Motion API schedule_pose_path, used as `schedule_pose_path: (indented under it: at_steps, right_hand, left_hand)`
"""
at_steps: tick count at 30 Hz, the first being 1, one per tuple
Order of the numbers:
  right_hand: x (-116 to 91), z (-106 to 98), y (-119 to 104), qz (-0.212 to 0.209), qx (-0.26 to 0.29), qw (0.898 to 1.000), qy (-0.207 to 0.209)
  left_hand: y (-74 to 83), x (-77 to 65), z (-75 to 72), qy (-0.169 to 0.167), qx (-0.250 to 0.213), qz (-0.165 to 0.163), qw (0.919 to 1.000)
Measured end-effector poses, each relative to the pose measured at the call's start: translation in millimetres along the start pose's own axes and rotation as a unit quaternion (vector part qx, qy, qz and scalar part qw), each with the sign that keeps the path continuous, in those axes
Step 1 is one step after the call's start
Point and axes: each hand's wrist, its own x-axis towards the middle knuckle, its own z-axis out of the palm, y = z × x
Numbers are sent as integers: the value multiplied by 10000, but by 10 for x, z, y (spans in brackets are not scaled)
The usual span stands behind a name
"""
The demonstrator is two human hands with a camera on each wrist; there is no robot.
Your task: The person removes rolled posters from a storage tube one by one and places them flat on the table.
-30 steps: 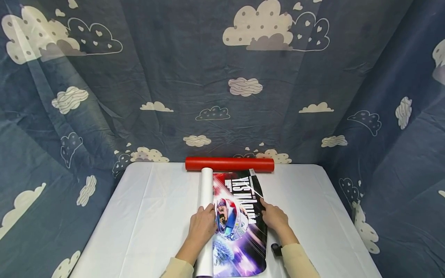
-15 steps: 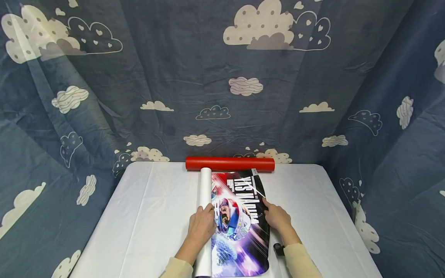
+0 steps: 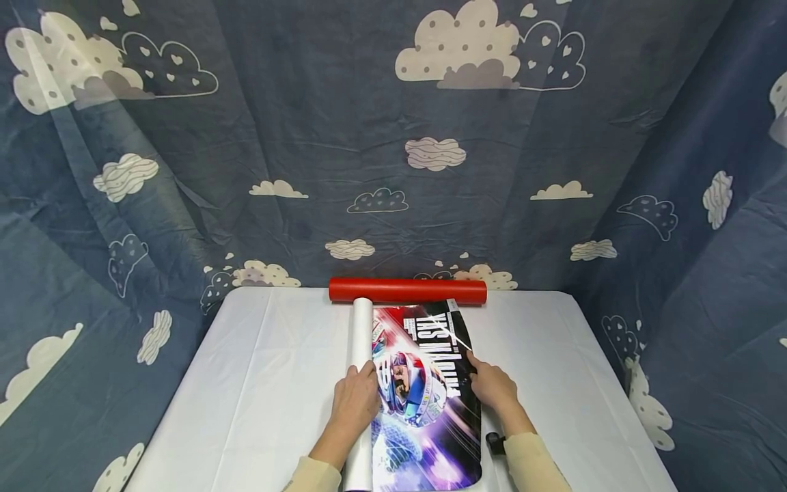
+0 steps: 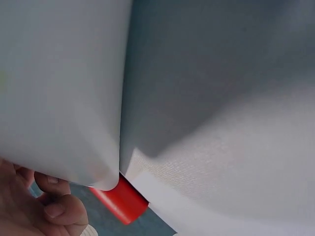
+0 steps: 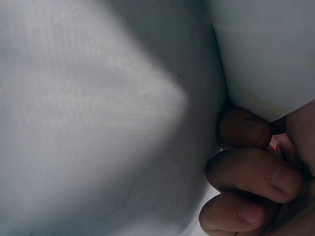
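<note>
A glossy poster [image 3: 424, 417] with a racing helmet and large white lettering lies partly unrolled on the white-covered table [image 3: 270, 396]. Its left part is still a white roll [image 3: 361, 328], standing lengthwise away from me. My left hand [image 3: 355, 402] grips that roll near its middle; in the left wrist view, curled fingers [image 4: 64, 211] show at the roll's side. At the poster's right edge, my right hand [image 3: 494, 389] pinches the sheet. Curled fingers [image 5: 251, 172] appear beneath the white back of the poster [image 5: 270, 54] in the right wrist view.
A red tube [image 3: 407, 290] lies crosswise at the table's far edge, just beyond the poster. By the right wrist is a small black object [image 3: 494, 443]. Dark blue cloth with cloud prints [image 3: 375, 225] hangs behind and at both sides.
The right hand has drawn the poster's edge slightly to the right. The roll under the left hand has shifted a little left, and more of the printed picture shows.
</note>
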Motion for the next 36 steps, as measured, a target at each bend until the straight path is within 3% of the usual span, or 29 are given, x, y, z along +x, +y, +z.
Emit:
schedule_pose_path:
  at_steps: [20,36]
  right_hand:
    - [-33,-57,33,-58,179,9998,-12]
    - [-8,-81,126,28,167,9998,-46]
  left_hand:
    - [-62,-24,-49,-29,29,13,10000]
    - [-85,-19,-33,-135,76,-175,9997]
